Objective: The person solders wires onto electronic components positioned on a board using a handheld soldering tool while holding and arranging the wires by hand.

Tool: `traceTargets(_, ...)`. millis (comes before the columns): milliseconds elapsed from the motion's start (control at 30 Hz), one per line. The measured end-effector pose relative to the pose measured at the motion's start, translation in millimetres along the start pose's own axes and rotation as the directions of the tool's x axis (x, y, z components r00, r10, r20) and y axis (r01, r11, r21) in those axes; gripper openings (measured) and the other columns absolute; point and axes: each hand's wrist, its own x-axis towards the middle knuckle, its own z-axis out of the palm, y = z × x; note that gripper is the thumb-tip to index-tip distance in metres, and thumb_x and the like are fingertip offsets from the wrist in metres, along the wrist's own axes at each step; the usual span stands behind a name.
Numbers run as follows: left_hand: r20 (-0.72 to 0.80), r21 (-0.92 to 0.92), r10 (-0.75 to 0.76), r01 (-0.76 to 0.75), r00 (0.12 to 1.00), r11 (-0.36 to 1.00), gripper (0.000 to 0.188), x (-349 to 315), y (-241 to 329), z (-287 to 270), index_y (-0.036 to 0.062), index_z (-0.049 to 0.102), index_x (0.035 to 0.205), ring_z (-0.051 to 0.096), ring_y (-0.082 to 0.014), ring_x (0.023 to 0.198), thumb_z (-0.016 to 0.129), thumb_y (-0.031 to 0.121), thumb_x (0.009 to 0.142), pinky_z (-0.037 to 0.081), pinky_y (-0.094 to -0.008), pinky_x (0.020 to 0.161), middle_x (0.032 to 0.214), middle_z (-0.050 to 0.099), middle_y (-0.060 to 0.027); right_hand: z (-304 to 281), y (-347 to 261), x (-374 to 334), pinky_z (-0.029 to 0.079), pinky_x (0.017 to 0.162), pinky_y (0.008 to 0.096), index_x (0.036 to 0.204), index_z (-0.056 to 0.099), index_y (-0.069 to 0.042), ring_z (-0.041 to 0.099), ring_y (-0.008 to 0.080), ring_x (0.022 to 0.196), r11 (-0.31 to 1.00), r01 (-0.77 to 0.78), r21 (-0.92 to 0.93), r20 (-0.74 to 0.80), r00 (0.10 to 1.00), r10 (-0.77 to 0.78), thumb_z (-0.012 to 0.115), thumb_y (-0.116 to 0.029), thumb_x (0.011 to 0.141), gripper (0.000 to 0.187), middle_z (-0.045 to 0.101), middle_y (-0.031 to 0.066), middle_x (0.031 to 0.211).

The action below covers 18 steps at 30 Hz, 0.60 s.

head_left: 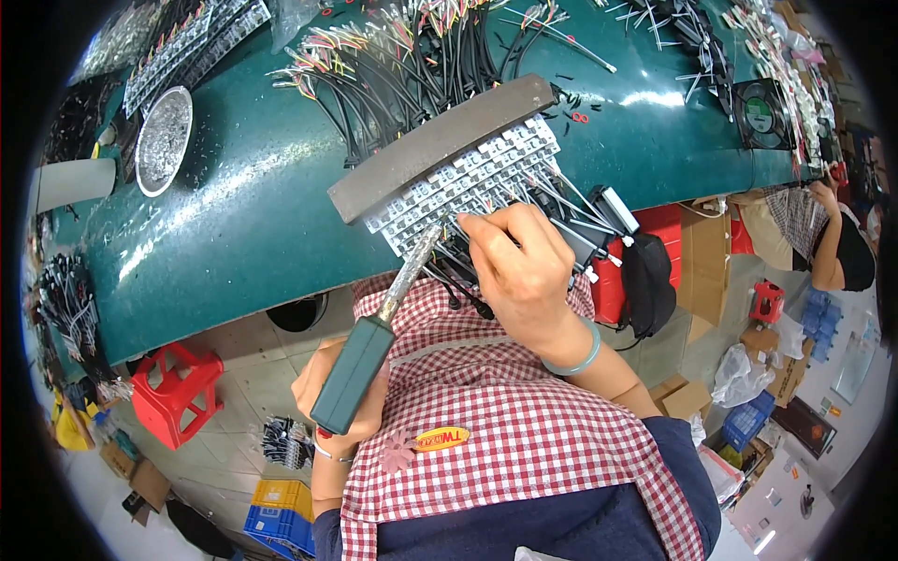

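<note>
My left hand (339,395) is wrapped round the green handle of a soldering iron (354,372). Its metal shaft slants up and away, and the tip touches or nearly touches a panel of small white circuit boards (468,178). Just right of the tip, my right hand (526,257) pinches a thin wire at the panel's near side; the fingers partly cover it. White wires and black cables (580,220) run from the panel toward the table's near edge. Along the panel's far side lies a long grey-brown bar (440,145).
Bundles of black cables with coloured ends (393,79) lie beyond the bar on the green table (243,243). A metallic bowl (165,140) stands left, a small black fan (762,114) far right. Below are a red stool (176,393) and crates (281,514). Another person (823,224) sits at right.
</note>
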Motion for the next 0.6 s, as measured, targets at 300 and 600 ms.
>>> traceTargets(300, 0.008, 0.014, 0.026, -0.027, 1.000, 1.000, 0.023, 4.9, -0.4, 1.5, -0.0037, 0.067, 0.084, 0.067, -0.0295, 0.067, 0.071, 0.000, 0.062, 0.053, -0.0317, 0.059, 0.082, 0.066, -0.0155, -1.3, -0.5, 0.7, 0.047, 0.056, 0.0324, 0.092, 0.069, -0.001, 0.057, 0.0224, 0.066, 1.000, -0.005, -0.002, 0.019, 1.000, 0.005, 0.072, 0.009, 0.068, 0.026, 0.054, 0.0072, 0.074)
traceTargets(600, 0.001, 0.021, 0.102, -0.102, 0.995, 0.995, 0.021, 6.6, -4.7, 3.0, -0.0046, 0.064, 0.081, 0.066, -0.0292, 0.065, 0.071, 0.001, 0.062, 0.052, -0.0312, 0.058, 0.077, 0.064, -0.0154, -1.6, -1.2, 0.8, 0.048, 0.056, 0.0326, 0.091, 0.069, 0.000, 0.058, 0.0226, 0.068, 1.000, -0.022, 0.002, 0.017, 1.000, 0.022, 0.071, 0.009, 0.069, 0.025, 0.055, 0.0077, 0.075)
